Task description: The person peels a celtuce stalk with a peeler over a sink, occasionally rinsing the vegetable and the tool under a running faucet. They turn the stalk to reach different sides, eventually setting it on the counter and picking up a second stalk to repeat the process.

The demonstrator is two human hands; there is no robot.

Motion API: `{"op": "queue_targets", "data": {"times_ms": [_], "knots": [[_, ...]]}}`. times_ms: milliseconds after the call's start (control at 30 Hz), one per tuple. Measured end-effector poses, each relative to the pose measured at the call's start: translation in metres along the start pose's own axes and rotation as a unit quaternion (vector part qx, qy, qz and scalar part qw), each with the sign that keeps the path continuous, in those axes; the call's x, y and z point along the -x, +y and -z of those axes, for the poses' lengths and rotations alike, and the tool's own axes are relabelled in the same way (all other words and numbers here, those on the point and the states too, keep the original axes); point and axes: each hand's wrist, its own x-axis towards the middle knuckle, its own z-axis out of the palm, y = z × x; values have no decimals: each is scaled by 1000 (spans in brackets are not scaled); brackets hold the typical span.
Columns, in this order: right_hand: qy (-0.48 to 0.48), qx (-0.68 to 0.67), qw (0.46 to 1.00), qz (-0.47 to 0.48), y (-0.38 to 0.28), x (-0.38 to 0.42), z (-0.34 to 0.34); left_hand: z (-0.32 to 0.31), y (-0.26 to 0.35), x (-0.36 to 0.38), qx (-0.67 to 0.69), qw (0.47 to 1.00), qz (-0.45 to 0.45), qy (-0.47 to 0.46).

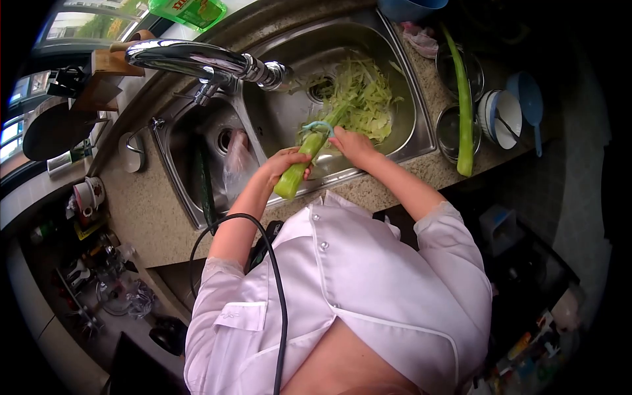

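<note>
My left hand (289, 164) is closed around the thick lower part of a pale green celtuce stem (289, 182), which slants up over the front rim of the right-hand sink basin. In my right hand (355, 146) is a light blue peeler (318, 125), laid across the stem just above my left hand. Beyond the peeler, the stem's far end points into the basin. Pale green peelings (365, 99) are heaped there, some beside the drain.
A chrome faucet (197, 56) arches over the sink (421, 122). The left basin holds a cucumber (203, 178) and a clear plastic bag (238, 168). Another celtuce stem (464, 105) lies across metal bowls (447, 135) at right, near white bowls (505, 115) and a blue strainer (525, 95).
</note>
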Motion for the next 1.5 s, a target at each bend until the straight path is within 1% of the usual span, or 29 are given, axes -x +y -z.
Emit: {"op": "queue_targets", "data": {"times_ms": [33, 133, 200, 267, 300, 333, 367, 400, 467, 500, 567, 600, 633, 667, 733, 800, 867, 933, 967, 1033, 1100, 1167, 1200, 1267, 1300, 1333, 1367, 1433, 1500], "knots": [[-18, 29, 998, -57, 8, -12, 2, 2, 0, 0, -6, 1000, 5, 8], [24, -18, 972, -235, 82, -47, 5, -6, 2, 11, -7, 1000, 4, -4], [56, -37, 972, -226, 91, -48, 8, -1, 5, 13, 7, 1000, -1, -6], [116, -75, 980, -141, 79, -33, -6, -3, 5, 5, 19, 1000, 0, -24], [92, -75, 986, -113, 51, -21, -3, -3, 5, 4, 44, 999, 4, -24], [121, -97, 988, -27, 32, -8, -11, -2, 5, 3, 71, 997, 9, -21], [94, -140, 986, 7, 5, 6, -10, -1, 4, 2, 73, 997, 9, -21], [93, -139, 986, 7, -9, 15, -13, -1, 2, 1, 105, 994, 16, -35], [54, -162, 983, 68, -26, 25, -16, -1, 2, 1, 136, 989, 23, -46], [70, -95, 991, 56, -22, 19, -7, -2, 2, 3, 153, 986, 25, -55], [46, -59, 996, -54, 11, -8, -7, -2, -1, 6, 170, 983, 26, -63], [46, -25, 987, -151, 35, -23, -4, 1, -4, 8, 166, 983, 24, -73], [68, -51, 976, -200, 71, -35, -5, 1, -3, 8, 159, 983, 18, -85], [78, -26, 967, -239, 97, -46, -3, 0, -1, 10, 156, 984, 16, -84], [123, -51, 971, -199, 95, -45, 6, -3, -2, 14, 174, 982, 30, -61], [115, -88, 981, -129, 72, -31, -1, -1, -2, 9, 182, 981, 37, -62], [59, -130, 989, -48, 17, -3, 2, 1, 2, 5, 191, 979, 39, -60], [9, -166, 982, 90, -22, 22, 2, 3, 1, 6, 222, 971, 62, -58], [6, -167, 982, 90, -19, 20, -1, 3, 0, 7, 223, 971, 62, -56], [22, -133, 991, -6, 2, 7, -12, 3, -2, 7, 181, 980, 45, -75], [45, -32, 987, -152, 71, -28, -12, 1, -3, 13, 159, 985, 38, -53], [92, -28, 973, -210, 122, -48, -3, 0, 3, 18, 129, 991, 31, -32], [91, -27, 973, -210, 116, -49, -1, -2, 3, 18, 151, 987, 31, -36], [109, -58, 980, -158, 83, -41, 9, -2, 0, 12, 172, 983, 36, -45], [102, -69, 988, -97, 56, -29, 8, 4, -2, 6, 189, 980, 42, -51], [37, -98, 991, -79, 25, -17, 13, 7, -3, 2, 207, 976, 49, -55], [35, -113, 993, -7, 11, -6, -4, 6, -3, 1, 207, 975, 51, -56], [-9, -158, 987, 40, -26, 16, -11, 2, -3, 4, 217, 973, 54, -49], [-4, -134, 990, 51, -20, 13, -9, -8, -1, 10, 193, 979, 40, -40]]}}
